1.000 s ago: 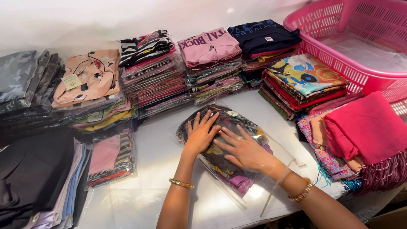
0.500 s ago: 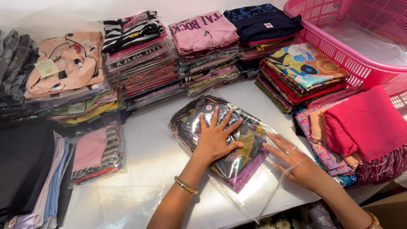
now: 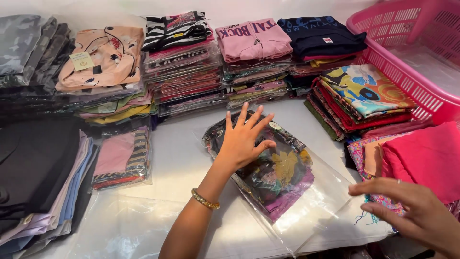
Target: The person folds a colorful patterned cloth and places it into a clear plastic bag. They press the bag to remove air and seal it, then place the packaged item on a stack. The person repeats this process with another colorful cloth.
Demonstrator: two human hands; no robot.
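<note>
A folded dark floral garment in a clear plastic bag [image 3: 280, 172] lies on the white table [image 3: 177, 153]. My left hand [image 3: 242, 139] presses flat on the bag's near-left part, fingers spread, a gold bracelet on the wrist. My right hand [image 3: 412, 211] hovers at the lower right, off the bag, fingers loosely apart and holding nothing. The bag's open flap [image 3: 321, 206] stretches toward that hand.
Stacks of bagged folded clothes [image 3: 184, 62] line the back of the table, with more piles at the left [image 3: 43, 177]. A pink plastic basket [image 3: 407, 62] stands at the back right. Bright pink cloth [image 3: 426, 158] and a printed stack [image 3: 359, 96] lie right of the bag.
My right hand has lifted off the bag and drawn back to the lower right. My left hand stays pressed on the bagged garment.
</note>
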